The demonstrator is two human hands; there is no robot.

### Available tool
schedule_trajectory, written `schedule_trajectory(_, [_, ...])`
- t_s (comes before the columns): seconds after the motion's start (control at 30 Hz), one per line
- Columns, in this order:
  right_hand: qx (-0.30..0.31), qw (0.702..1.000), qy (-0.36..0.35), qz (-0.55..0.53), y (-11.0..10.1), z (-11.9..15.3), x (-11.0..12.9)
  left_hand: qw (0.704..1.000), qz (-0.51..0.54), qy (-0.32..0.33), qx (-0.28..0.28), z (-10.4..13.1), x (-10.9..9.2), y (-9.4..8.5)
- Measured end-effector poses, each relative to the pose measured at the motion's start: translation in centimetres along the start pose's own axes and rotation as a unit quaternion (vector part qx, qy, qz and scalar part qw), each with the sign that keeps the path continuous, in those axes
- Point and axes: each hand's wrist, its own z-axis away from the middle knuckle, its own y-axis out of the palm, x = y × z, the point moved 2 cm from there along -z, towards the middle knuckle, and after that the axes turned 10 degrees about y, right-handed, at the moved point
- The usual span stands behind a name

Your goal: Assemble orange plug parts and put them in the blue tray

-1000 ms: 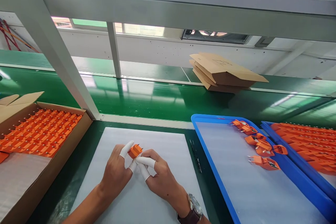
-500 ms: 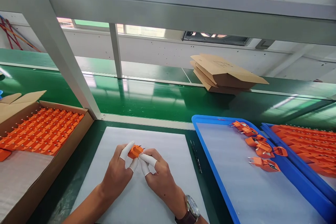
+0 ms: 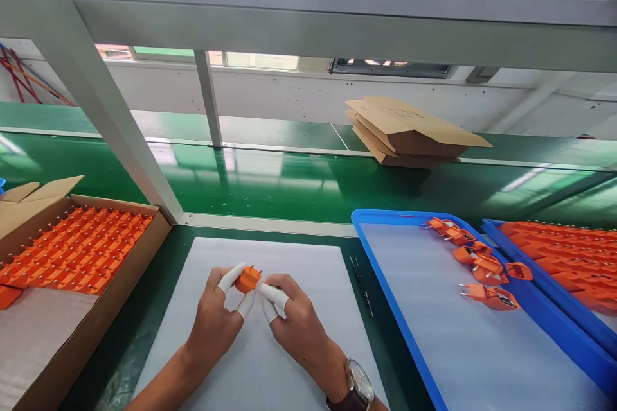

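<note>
An orange plug piece with small metal pins is pinched between the thumb and index finger of my left hand, above a white sheet. My right hand is beside it, with thumb and index finger closed together near the piece's right side. Whether those fingertips hold anything is too small to tell. White covers sit on the thumbs and index fingers of both hands. My right wrist wears a watch.
At left, a cardboard box holds rows of orange pieces. A blue tray at right has several loose orange plugs, and another blue tray holds rows. Tweezers lie beside the sheet. Folded cardboard rests behind.
The view has tilted slightly. The orange piece has turned a little in my left fingers, and my right hand remains close beside it.
</note>
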Motion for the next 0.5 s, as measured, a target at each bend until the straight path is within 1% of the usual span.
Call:
schedule_trajectory(0.1, [-0.025, 1.0, 0.016, 0.003, -0.4, -0.3, -0.3, 0.996, 0.063, -0.06, 0.014, -0.3, 0.2, -0.2])
schedule_trajectory(0.2, [-0.046, 0.998, 0.024, -0.03, -0.7, -0.5, -0.1, 0.987, 0.119, -0.095, 0.048, -0.5, 0.5, -0.2])
schedule_trajectory(0.27, [-0.048, 0.998, 0.02, -0.044, -0.7, -0.6, 0.1, 0.983, 0.132, -0.107, 0.069, -0.5, 0.9, -0.1])
schedule_trajectory(0.37, [-0.03, 0.999, 0.012, -0.043, -0.6, -0.5, 0.2, 0.977, 0.153, -0.123, 0.088, -0.3, 1.3, 0.0])
schedule_trajectory(0.43, [-0.027, 0.999, 0.007, -0.027, -0.8, -0.5, 0.0, 0.972, 0.172, -0.122, 0.1, -0.3, 1.3, -0.1])
schedule_trajectory(0.5, [-0.038, 0.999, 0.009, -0.013, -1.0, -0.5, -0.3, 0.971, 0.178, -0.114, 0.114, -0.4, 1.2, -0.1])
